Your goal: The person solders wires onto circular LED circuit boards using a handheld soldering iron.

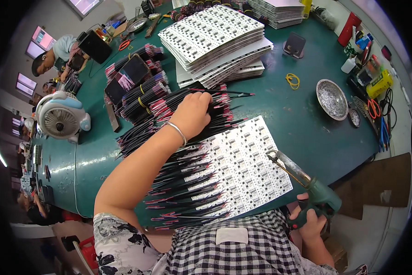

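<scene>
My left hand (pixel 194 112), a bangle at its wrist, lies over a pile of black wires (pixel 222 119) with red and white ends. Its fingers are curled closed on wires there, the tips partly hidden. My right hand (pixel 310 223) grips the handle of a green soldering gun (pixel 324 197), whose metal tip hangs over the right edge of a white circuit board sheet (pixel 247 160). Rows of small dark parts cover this sheet. Along its left side, many black wires (pixel 183 183) lie side by side, their right ends on the board.
Stacked board sheets (pixel 210 32) stand at the back. Bundled wires with a phone (pixel 135 68) on top lie left of them. A metal bowl (pixel 332 99), a phone stand (pixel 294 45) and yellow ties (pixel 292 81) are right; a fan (pixel 61 117) stands left. Another person (pixel 59 50) works far left.
</scene>
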{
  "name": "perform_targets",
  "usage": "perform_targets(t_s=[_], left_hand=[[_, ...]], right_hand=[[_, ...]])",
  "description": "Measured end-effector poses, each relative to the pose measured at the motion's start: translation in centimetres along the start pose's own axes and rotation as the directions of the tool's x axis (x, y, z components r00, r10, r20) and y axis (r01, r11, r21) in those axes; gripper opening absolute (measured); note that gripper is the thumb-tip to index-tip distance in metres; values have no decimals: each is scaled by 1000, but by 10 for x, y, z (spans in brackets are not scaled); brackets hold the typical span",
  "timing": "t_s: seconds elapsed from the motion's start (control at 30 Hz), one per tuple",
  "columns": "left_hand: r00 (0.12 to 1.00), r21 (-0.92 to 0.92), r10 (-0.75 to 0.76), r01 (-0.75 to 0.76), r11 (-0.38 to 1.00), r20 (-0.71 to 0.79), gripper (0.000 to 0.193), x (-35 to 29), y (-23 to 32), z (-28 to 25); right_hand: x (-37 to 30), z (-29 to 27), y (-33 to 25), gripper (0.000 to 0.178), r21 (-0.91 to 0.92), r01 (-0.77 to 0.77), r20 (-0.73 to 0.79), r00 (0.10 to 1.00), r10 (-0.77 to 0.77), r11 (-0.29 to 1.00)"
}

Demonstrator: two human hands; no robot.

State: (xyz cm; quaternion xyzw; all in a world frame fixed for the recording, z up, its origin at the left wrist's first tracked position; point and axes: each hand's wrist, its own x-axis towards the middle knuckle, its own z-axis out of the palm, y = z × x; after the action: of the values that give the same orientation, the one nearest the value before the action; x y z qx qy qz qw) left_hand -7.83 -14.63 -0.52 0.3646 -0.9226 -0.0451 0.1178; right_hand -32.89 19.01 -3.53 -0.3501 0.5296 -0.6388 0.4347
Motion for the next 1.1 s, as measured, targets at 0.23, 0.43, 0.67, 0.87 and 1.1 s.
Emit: perform_targets(t_s=[0.23,0.43,0.67,0.87,1.1], left_hand=[[986,-223,-162,149,963,-41,25,-3,12,-14],[988,-295,-134,107,949,-71,15,-9,3,-38],[726,-796,-423,-282,536,-542,13,-84,-18,-109],[335,-661,-570,-358,659,-750,12,-195,-14,-91],[243,-716,-675,-179,675,-697,21,-216,-19,-56]], right_hand=[[-4,-4,-2,51,29,0,-40,999,1,1000],[-3,2,-4,53,40,-37,-15,999,38,998],[6,13,-4,50,0,22,-148,989,-21,1000],[22,22,-9,46,-1,58,-88,994,-58,998],[30,27,-10,45,-32,58,51,997,-56,998]])
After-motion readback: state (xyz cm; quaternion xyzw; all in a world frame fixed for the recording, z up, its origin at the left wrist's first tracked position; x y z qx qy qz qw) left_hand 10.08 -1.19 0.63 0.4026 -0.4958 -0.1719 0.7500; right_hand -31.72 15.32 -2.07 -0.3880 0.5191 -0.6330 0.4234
